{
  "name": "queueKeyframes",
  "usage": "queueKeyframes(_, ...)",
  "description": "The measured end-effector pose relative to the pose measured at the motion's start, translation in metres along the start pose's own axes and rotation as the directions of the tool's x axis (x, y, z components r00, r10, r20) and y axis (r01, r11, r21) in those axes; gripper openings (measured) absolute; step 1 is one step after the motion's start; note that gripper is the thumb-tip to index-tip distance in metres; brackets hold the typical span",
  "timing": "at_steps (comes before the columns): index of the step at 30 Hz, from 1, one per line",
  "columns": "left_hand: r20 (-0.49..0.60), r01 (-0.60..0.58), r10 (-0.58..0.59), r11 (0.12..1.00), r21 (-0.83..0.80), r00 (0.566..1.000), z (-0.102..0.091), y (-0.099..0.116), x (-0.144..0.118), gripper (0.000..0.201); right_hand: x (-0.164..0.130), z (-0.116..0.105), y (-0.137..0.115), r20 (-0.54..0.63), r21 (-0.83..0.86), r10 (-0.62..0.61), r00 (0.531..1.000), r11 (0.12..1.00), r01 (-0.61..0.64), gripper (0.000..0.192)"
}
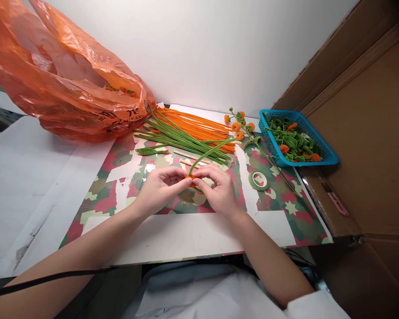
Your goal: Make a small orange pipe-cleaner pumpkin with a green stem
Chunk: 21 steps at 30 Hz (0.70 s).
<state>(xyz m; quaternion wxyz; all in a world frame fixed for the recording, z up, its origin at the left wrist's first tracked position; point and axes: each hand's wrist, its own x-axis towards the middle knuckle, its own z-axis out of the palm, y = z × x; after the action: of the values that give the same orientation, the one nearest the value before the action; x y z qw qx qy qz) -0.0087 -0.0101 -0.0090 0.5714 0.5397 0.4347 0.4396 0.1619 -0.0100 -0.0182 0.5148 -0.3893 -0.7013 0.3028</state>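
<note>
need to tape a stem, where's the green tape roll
In the head view, the green tape roll lies on the patterned mat, right of the right hand, below the blue basket.

Orange and green all over this table!
Orange plastic bag (66, 75), orange pipe cleaners (199, 126) beside green ones (182, 139), a blue basket (322, 156) of green and orange bits, green tape roll (258, 180), and a red-green-cream camouflage mat (286, 208) with star shapes.

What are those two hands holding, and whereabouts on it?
Both the left hand and right hand pinch a green pipe cleaner at its lower end, where a small orange piece sits.
</note>
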Motion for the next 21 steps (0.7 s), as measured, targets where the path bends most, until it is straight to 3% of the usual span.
queueKeyframes(4, 0.003, 0.028, -0.028, 0.999, 0.021, 1.000, -0.0020, 0.0008, 0.0009, 0.026, 0.0000, -0.0031, -0.0003, 0.059, 0.008, 0.036, 0.998, 0.999, -0.037, 0.008)
queueKeyframes(9, 0.073, 0.078, -0.081, 0.996, 0.044, 0.994, -0.0061, 0.0025, 0.0015, 0.025, -0.0005, -0.0049, -0.0012, 0.164, 0.114, 0.205, 0.965, 0.968, -0.225, 0.006)
queueKeyframes(14, 0.071, 0.088, -0.091, 0.995, 0.050, 0.993, -0.0076, 0.0024, 0.0020, 0.026, 0.0016, -0.0069, -0.0004, 0.265, 0.345, 0.467, 0.843, 0.771, -0.536, 0.018)
queueKeyframes(21, 0.051, 0.083, -0.082, 0.996, -0.031, 0.995, -0.0056, -0.0001, 0.0020, 0.025, 0.0049, -0.0098, 0.0017, 0.312, 0.469, 0.586, 0.748, 0.590, -0.658, 0.027)
